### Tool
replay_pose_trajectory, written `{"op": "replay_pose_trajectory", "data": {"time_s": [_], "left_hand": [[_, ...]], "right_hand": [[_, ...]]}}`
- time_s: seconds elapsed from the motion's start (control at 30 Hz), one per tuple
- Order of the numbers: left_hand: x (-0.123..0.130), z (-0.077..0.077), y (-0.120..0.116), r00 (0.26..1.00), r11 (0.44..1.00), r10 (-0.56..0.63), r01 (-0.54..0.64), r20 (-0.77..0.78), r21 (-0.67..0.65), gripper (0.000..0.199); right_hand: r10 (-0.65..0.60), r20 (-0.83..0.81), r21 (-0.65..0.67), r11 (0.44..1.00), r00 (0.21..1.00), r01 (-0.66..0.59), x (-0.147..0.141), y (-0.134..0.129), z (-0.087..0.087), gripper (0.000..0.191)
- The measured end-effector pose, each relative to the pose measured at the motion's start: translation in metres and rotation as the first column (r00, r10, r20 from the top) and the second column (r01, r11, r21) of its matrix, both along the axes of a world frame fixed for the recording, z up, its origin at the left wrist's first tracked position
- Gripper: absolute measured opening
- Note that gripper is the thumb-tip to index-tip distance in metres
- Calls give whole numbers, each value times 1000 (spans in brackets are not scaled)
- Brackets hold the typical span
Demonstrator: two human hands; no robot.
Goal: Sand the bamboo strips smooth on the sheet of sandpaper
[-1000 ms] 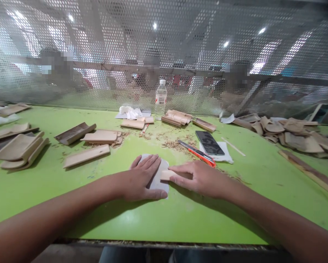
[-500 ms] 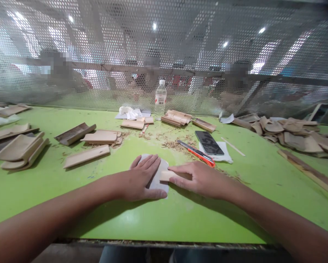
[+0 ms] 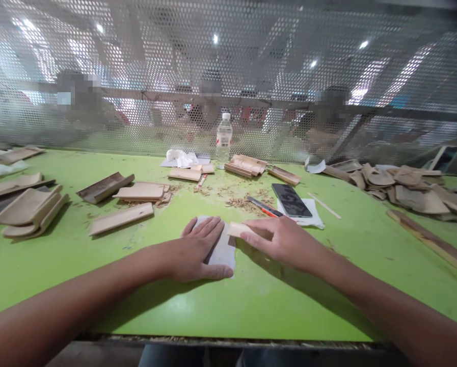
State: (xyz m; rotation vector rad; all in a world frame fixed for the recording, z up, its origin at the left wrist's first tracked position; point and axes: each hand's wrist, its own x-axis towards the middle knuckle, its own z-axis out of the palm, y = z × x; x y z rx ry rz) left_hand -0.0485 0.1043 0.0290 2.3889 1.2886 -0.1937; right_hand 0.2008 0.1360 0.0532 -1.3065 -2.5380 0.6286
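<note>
The pale piece, small, flat and light-coloured with a straight end, sticks out from the right hand, which pinches it between thumb and forefinger at the right edge of the greyish sheet; whether it touches the sheet cannot be told. The left hand lies flat on the sheet, thumb spread away from the fingers. Taking the sheet as the clock's centre, green tabletop spreads from it to the near edge at six o'clock. The orange cutter lies between one and two, partly hidden by the right hand, and the dark phone rests on white paper at two. Shavings are scattered at one, curved wooden pieces stand stacked at nine, and a bottle is upright at twelve, its red-and-white label too small to read.
</note>
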Motion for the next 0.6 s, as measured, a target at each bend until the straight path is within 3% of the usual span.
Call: {"op": "replay_pose_trajectory", "data": {"time_s": [0.27,0.37,0.43,0.6], "left_hand": [[0,3,-1,999,1000,-2,1,38,4,111],[0,2,-1,999,1000,0,-1,34,8,112],[0,2,-1,1000,1000,1,-2,23,6,113],[0,2,-1,1000,1000,-3,3,20,-3,111]], "right_hand": [[-146,-177,93,982,973,164,8,9,0,59],[-148,-191,99,981,970,169,8,8,1,60],[-110,-150,70,990,983,121,6,5,-2,60],[179,23,-37,983,984,-178,0,1,-12,51]]}}
